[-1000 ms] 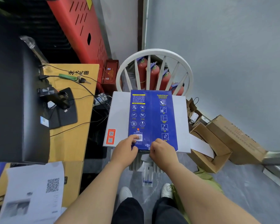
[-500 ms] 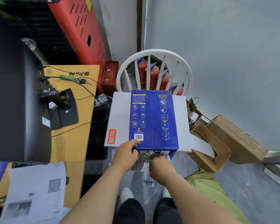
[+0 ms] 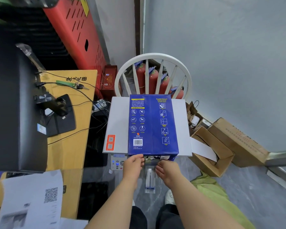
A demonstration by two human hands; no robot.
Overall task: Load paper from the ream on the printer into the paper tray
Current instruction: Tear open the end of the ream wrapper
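A blue paper ream (image 3: 153, 124) lies flat on the white printer top (image 3: 117, 123). Its near end is torn open, showing white paper edges (image 3: 153, 157). My left hand (image 3: 133, 166) grips the ream's near left corner, thumb on the wrapper edge. My right hand (image 3: 168, 171) is just below the open end with fingers spread and nothing in them. A grey tray extension (image 3: 150, 179) sticks out of the printer front under my hands. The rest of the paper tray is hidden.
A white chair back (image 3: 153, 63) and red fire extinguishers (image 3: 153, 81) stand behind the printer. Open cardboard boxes (image 3: 213, 151) sit to the right. On the left are a yellow desk (image 3: 69, 129), a black monitor (image 3: 10, 113), cables and printed sheets (image 3: 31, 200).
The wrapper at the ream's near end has been torn open. My right hand dropped from the ream's top edge to below the opening; my left hand stayed at the corner.
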